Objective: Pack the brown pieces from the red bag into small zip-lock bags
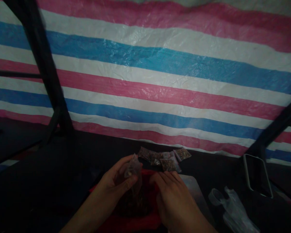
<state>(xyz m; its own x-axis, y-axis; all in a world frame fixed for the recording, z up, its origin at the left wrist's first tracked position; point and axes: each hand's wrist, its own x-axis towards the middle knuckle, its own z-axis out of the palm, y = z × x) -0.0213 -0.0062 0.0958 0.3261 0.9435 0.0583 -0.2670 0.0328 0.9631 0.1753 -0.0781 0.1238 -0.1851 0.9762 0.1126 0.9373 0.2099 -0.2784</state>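
My left hand (120,184) pinches a small clear plastic bag (135,166) between thumb and fingers, its top edge pointing up. Below it lies a red bag or cloth (146,223) with a dark, loose mass (133,205) inside; what that is, the dim light hides. My right hand (171,191) is at the right side of the red material, its fingers curled downward and closed. Whatever those fingers hold is out of sight. Just beyond my hands lie several small filled zip bags (171,164) with brownish contents.
Behind the dark tabletop (94,145) hangs a striped plastic sheet (145,87). Dark posts (47,74) stand left and right. On the right are a phone (258,176), a tape roll (215,196) and crumpled clear plastic (237,210). A translucent lid or tray (192,184) sits beside my right hand.
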